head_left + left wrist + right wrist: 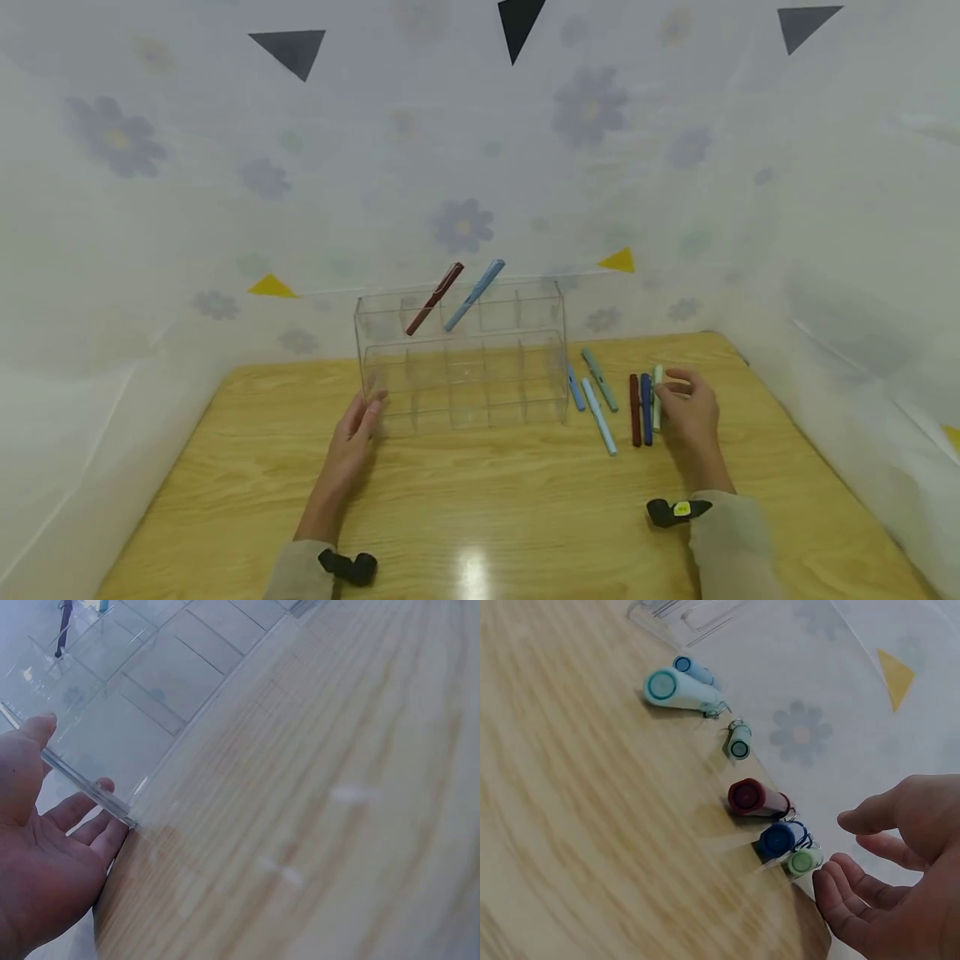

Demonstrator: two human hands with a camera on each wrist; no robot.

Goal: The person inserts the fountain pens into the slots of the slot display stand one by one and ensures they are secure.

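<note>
A clear divided acrylic pen holder [467,339] stands on the table. My left hand [356,427] grips its left side, with the thumb in front of the edge and the fingers behind, as the left wrist view shows. A dark red pen [435,298] and a light blue pen [475,294] lean in the back row. To the right, my right hand [690,408] is beside a pale green pen [657,400], fingertips right at it, thumb and fingers apart in the right wrist view. A dark blue pen [647,410] and another dark red pen [635,410] lie alongside.
Between the holder and that row lie a pale blue pen [599,417], a grey-green pen [600,380] and a blue pen [575,388]. The wooden table [487,500] meets a flowered white curtain [360,200] behind. Black wrist cameras sit on both sleeves.
</note>
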